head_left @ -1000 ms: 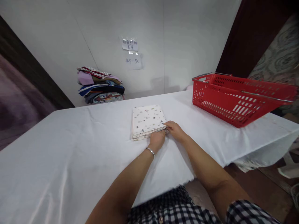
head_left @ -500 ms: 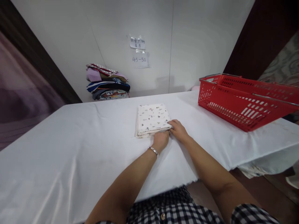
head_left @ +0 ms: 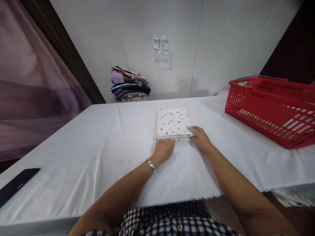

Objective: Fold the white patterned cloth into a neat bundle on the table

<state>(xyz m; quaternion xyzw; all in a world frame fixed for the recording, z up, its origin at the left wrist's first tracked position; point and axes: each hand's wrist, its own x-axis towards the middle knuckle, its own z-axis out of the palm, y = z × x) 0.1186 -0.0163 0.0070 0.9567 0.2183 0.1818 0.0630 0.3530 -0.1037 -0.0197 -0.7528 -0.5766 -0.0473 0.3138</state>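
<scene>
A folded white cloth with small printed figures (head_left: pixel 173 122) lies flat on the white-covered table (head_left: pixel 98 147). My left hand (head_left: pixel 163 150), with a bracelet at the wrist, rests at the cloth's near edge, fingertips curled against it. My right hand (head_left: pixel 201 138) sits at the cloth's near right corner, fingers pinching that corner. Both hands lie low on the table, close together.
A red plastic basket (head_left: pixel 270 108) stands on the table at the right. A stack of folded coloured clothes (head_left: pixel 130 86) sits at the back by the wall, under paper notes (head_left: pixel 161 52). A black phone (head_left: pixel 14 185) lies at the table's left edge. A curtain hangs at the left.
The view has swung left, which brings the phone into sight. My left hand has slid a little left along the cloth's near edge. The right hand stays at the corner.
</scene>
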